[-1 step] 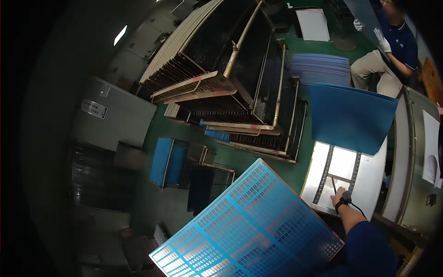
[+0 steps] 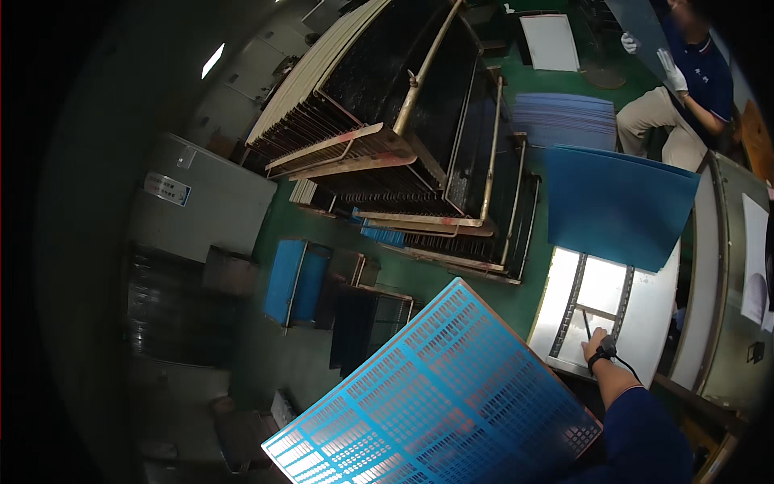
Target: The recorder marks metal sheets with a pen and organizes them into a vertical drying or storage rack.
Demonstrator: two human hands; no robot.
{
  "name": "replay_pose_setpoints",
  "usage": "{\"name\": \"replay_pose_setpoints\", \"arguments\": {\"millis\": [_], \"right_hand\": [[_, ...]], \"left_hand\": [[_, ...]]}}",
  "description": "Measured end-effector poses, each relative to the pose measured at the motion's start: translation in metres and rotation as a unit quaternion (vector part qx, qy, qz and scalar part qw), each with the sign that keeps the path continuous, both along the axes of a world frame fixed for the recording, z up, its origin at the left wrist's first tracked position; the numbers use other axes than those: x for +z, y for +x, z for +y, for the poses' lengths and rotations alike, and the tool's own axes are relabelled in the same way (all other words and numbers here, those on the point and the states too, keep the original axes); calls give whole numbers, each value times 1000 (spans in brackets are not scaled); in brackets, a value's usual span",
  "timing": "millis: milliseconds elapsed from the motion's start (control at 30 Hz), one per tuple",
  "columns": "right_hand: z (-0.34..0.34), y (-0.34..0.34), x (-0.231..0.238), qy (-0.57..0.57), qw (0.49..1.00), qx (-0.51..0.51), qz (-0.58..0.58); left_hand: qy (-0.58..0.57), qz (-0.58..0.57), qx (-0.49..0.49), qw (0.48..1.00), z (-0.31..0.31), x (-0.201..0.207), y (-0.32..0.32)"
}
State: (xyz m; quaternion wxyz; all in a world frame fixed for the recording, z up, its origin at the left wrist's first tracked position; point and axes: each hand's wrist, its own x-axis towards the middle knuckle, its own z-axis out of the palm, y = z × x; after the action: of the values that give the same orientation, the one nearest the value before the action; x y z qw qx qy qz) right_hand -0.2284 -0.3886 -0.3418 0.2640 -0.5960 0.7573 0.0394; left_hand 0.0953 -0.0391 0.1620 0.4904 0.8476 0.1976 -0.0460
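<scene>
Panel (image 2: 435, 403), a big light-blue sheet cut with rows of small slots and edged in copper, fills the lower middle of my view and is the biggest thing near me. It lies tilted, its long axis running from low on my left up toward my right, and its upper right edge comes just beside my right forearm. I take the lit table (image 2: 637, 323) as my landmark: the panel sits to the left of it and lower in view, partly over the green floor.

On the far end of the lit table a plain dark-blue sheet (image 2: 617, 206) covers the glass. Beyond that sheet, a stack of pale blue sheets (image 2: 564, 119) rests on the floor side, and left of the table stand the slanted racks (image 2: 419, 145) full of dark boards.

My right hand (image 2: 598, 345) is on the near end of the lit table, wrist strapped in a dark band with a cord trailing off. It seems to close around a thin dark pen-like tool pointing up the glass, though the fingers are too small for me to be sure. So my right hand is well nearer to the table than to the panel's middle.

My left hand is out of view; I cannot tell its grip, nor what carries the panel.

A seated person in white gloves (image 2: 669, 68) works well beyond the table.
</scene>
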Motion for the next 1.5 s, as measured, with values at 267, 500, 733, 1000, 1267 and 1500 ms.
{"name": "replay_pose_setpoints", "arguments": {"millis": [267,500,733,1000,1267,1500], "right_hand": [[-4,-9,-37,-53,996,26,-65],[-14,-2,-5,-37,984,-12,-176],[-14,-16,-40,-43,994,36,-93],[-15,0,16,-36,985,-31,-164],[-28,5,-15,-187,936,-148,-258],[-48,-9,3,-272,894,-181,-307]], "left_hand": [[-18,17,-76,997,12,6,1],[-44,17,-81,996,9,0,2],[7,-19,-105,994,-15,-1,-8],[4,39,-167,985,-83,-24,10],[15,75,-204,976,-133,-50,32],[10,86,-208,974,-137,-54,40]]}}
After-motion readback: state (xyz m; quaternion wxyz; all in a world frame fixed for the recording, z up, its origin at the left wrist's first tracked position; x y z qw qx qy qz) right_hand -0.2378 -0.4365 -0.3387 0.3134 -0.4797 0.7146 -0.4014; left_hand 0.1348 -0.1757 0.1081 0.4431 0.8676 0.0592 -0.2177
